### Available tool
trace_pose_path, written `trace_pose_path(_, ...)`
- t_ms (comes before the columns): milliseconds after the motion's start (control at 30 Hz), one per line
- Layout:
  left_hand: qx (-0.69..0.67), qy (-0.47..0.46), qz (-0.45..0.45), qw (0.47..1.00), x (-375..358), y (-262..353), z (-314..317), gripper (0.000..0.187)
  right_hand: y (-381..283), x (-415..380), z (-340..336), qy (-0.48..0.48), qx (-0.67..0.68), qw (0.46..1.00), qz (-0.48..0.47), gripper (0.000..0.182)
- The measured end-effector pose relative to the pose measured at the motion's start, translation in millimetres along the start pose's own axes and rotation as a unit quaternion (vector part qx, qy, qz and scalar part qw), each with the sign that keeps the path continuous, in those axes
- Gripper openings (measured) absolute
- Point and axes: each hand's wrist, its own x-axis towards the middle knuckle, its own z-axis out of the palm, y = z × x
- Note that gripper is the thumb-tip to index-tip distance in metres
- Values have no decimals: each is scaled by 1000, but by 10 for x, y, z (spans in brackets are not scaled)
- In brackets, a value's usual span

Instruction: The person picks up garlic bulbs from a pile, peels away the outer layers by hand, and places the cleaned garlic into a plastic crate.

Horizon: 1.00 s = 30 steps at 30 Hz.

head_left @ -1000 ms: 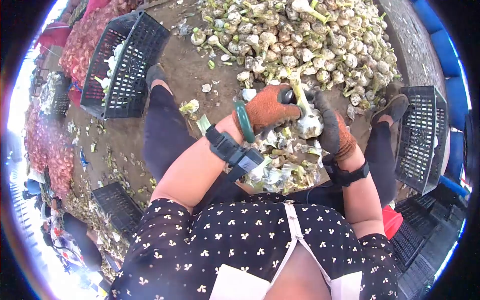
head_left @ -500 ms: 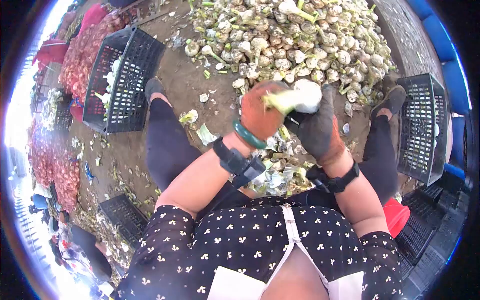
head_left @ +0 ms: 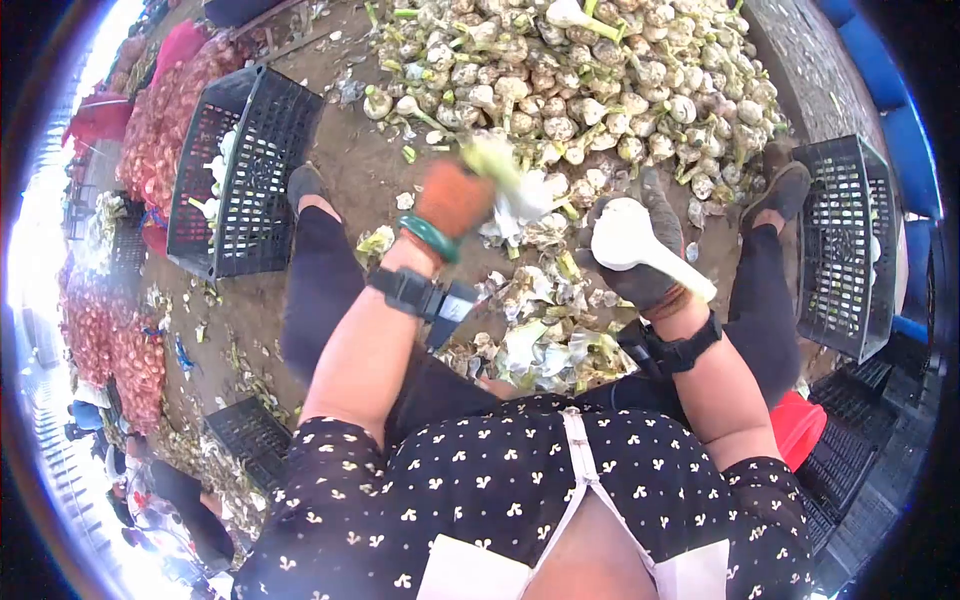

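Note:
A peeled white garlic bulb with its stem [head_left: 622,236] rests in my right hand [head_left: 645,250], which wears a dark, dirty glove. My left hand [head_left: 458,200], in an orange glove, is blurred by motion and grips a torn-off piece of leafy garlic skin [head_left: 505,180]. A gap separates the two hands. Beyond them rises a large heap of garlic bulbs with stems [head_left: 580,90]. Loose peelings [head_left: 545,345] cover the ground between my legs.
Black crates stand at the left [head_left: 265,175] and right [head_left: 850,245]. Another black crate [head_left: 250,435] lies lower left. Filled red net sacks [head_left: 185,120] line the far left. A person [head_left: 180,505] is at the lower left. A red item [head_left: 797,430] is beside my right hip.
My hands have moved apart, the left going leftward with the peeled skin. The bulb is now whiter and lies in my right hand, its stem pointing down and right.

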Motion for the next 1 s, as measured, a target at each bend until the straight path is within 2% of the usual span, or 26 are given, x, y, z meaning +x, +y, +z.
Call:
trace_pose_path(67,-84,-175,187,963,-46,22,108,28,-142,-23,269,146,65,985,70,49)
trace_pose_path(100,-37,-122,147,981,-141,146,121,34,-127,-1,116,102,95,987,76,46)
trace_pose_path(133,-38,-124,143,981,-171,273,41,34,-73,-15,26,102,97,987,80,46)
trace_pose_path(167,-124,-82,126,981,-205,406,-72,35,-7,-43,-37,101,-128,986,46,43)
trace_pose_path(200,-208,-38,109,971,-218,502,-115,36,19,-39,16,92,-346,934,7,42)
trace_pose_path(233,-158,27,153,975,-210,527,2,36,-71,-43,170,77,-179,978,79,39)
trace_pose_path(267,-158,30,152,975,-223,550,48,36,-54,-36,194,74,-180,978,79,39)
trace_pose_path(333,-66,92,138,984,-257,593,116,28,-50,-53,216,87,-187,977,53,37)
trace_pose_path(367,-34,141,163,976,-270,579,173,26,-120,-83,259,103,-217,967,83,42)
trace_pose_path(400,-34,141,164,976,-274,565,158,26,-173,-98,274,103,-217,967,83,42)
trace_pose_path(467,10,132,259,957,-306,503,121,29,-251,-128,256,38,-267,948,168,48)
trace_pose_path(500,18,140,289,947,-289,469,132,31,-270,-91,263,-16,-326,929,177,52)
trace_pose_path(533,17,139,288,947,-270,457,155,31,-308,-133,321,-12,-356,900,250,51)
trace_pose_path(600,16,104,303,947,-228,455,182,29,-351,-116,476,-83,-530,788,304,50)
trace_pose_path(633,55,73,268,959,-219,461,174,30,-292,-127,401,-104,-517,797,294,47)
trace_pose_path(667,55,73,268,959,-211,457,171,30,-280,-126,402,-104,-518,797,293,47)
trace_pose_path(700,-99,61,175,978,-207,440,177,33,-268,-121,415,-33,-482,839,251,47)
trace_pose_path(733,-250,45,76,964,-203,413,193,37,-256,-123,410,39,-440,873,206,46)
trace_pose_path(767,-311,22,49,949,-187,337,253,49,-164,-117,215,75,-344,924,149,44)
trace_pose_path(800,-336,-70,15,939,-211,305,311,51,-182,-106,318,87,-337,934,82,43)
trace_pose_path(867,-289,-55,102,950,-361,477,266,51,-122,-80,152,106,-349,930,53,42)
trace_pose_path(933,-335,-60,93,936,-367,475,257,51,-144,-79,86,125,-358,924,44,40)
trace_pose_path(967,-477,-141,47,866,-382,448,208,50,-159,-79,55,145,-368,918,35,38)
trace_pose_path(1000,-601,-221,4,768,-380,433,150,49,-101,-58,-87,151,-372,915,28,38)
